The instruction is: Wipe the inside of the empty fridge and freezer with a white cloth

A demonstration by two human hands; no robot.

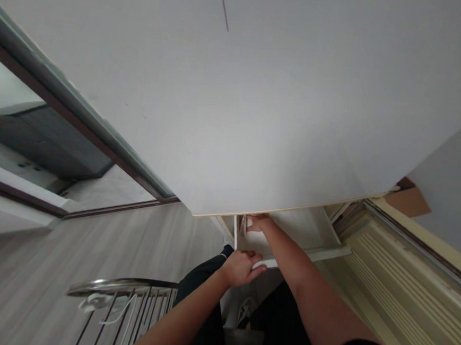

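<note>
A white drawer (320,251) stands pulled out from beneath the overhanging edge of a large pale board (235,114). My left hand (241,267) grips its front panel near the left corner, thumb on the near side. Inside the drawer, my right hand (257,222) reaches to the left wall, with its fingers bent. A small whitish piece (244,225) shows against those fingers; its kind cannot be made out. The board's edge hides the rear of the drawer.
At lower left stands a metal rack (121,291) with a white cable. A ribbed cream panel (408,293) lies on the right, below a cardboard box (410,200). A dark-framed glass panel (59,122) runs along the left, above the grey wood-look floor (140,245).
</note>
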